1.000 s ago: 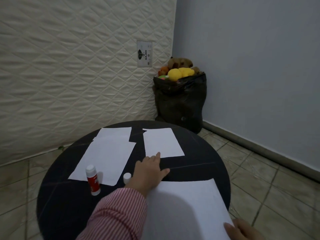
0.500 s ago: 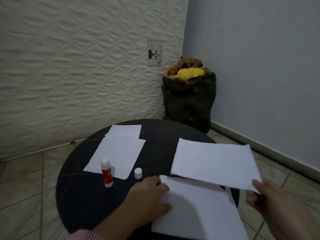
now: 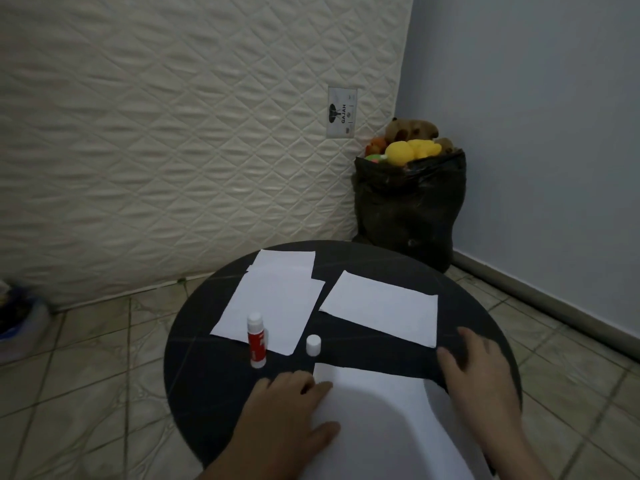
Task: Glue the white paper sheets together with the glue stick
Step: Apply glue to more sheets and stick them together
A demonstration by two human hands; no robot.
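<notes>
Now that you've dropped that lifted sheet (image 3: 379, 311) back on the surface (image 3: 194, 382), both hands (image 3: 294, 407) (image 3: 481, 379) rest flat, fingers released, on the near sheet (image 3: 377, 410). Glue stick (image 3: 256, 341) stands uncapped, untouched, so gluing's next I'd guess.

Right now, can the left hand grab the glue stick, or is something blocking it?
Probably yes. The left hand rests flat on the near paper sheet, holding nothing, and the glue stick stands upright just beyond it with only bare table between.
</notes>
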